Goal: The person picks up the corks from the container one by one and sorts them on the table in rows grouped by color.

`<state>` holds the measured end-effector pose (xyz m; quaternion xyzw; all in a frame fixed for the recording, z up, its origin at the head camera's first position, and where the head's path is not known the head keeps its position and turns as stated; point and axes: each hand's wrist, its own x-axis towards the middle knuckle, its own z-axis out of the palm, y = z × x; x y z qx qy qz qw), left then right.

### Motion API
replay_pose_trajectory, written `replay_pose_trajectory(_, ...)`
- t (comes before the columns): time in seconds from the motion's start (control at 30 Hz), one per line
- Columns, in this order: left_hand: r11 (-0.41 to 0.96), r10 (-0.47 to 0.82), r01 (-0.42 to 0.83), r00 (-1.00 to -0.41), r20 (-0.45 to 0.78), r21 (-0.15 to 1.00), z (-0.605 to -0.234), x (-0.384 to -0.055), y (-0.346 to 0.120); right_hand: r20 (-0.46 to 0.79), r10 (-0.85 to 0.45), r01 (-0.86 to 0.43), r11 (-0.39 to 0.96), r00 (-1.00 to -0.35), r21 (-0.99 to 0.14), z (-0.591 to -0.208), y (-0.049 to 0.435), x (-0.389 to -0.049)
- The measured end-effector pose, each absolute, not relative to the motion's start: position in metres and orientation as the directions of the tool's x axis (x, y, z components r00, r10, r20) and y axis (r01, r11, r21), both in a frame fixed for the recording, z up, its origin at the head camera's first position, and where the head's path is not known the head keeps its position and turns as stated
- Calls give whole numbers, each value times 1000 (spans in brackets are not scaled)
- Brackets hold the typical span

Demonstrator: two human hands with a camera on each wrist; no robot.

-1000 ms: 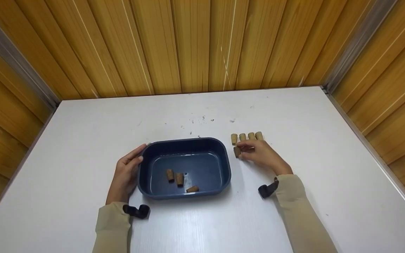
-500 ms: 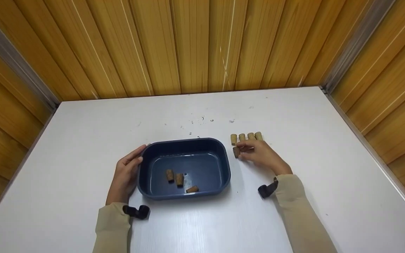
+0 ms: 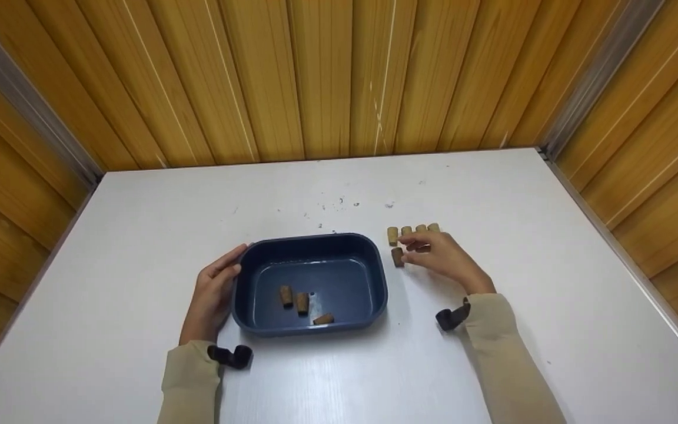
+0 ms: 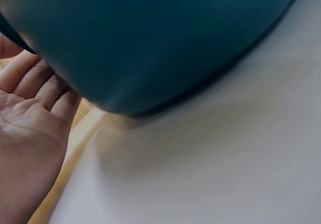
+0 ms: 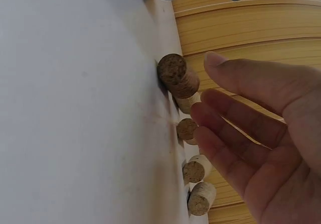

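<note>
- The left hand (image 3: 212, 294) rests on the white table (image 3: 139, 247) with its fingers relaxed and nearly straight, laid against the left outer wall of the dark blue plastic tub (image 3: 377, 282); the thumb touches the tub's far-left corner.
- In the left wrist view the palm (image 4: 25, 133) is open and the fingertips sit against the tub's rounded wall (image 4: 150, 43); nothing is gripped.
- The right hand (image 3: 448, 259) hovers low, just right of the tub, over a group of corks; its fingers are loosely extended and spread a little, holding nothing.
- In the right wrist view the thumb and fingers (image 5: 235, 128) are parted, with a gap between them and the corks; none is pinched.
- A darker cork (image 3: 397, 257) stands upright on the table just left of the right fingertips, near the tub's right wall.
- A row of four lighter corks (image 3: 392, 235) stands on the far side of it; the right fingers partly cover the row in the head view.
- Three corks (image 3: 302, 303) lie inside the tub on its floor, toward the near side: two close together, one apart and lying on its side.
- Beige sleeves (image 3: 504, 353) cover both forearms, each with a black wrist mount (image 3: 230, 355).
</note>
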<state>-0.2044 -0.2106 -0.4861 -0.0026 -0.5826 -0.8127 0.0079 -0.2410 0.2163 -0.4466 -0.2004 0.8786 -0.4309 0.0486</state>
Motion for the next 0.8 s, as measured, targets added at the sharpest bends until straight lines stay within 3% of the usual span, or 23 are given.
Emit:
replay_pose_trajectory(0.47,-329,-14,19,-1000,15,944,-487,-204,-210,170,-435,-404,531,-884,-744,-414,197,-243)
replay_pose_trajectory(0.8,-334,-2,25,-1000,25,942,-486,-204,-211,117,-521,-427,529,-845,-733,-381,168,-251)
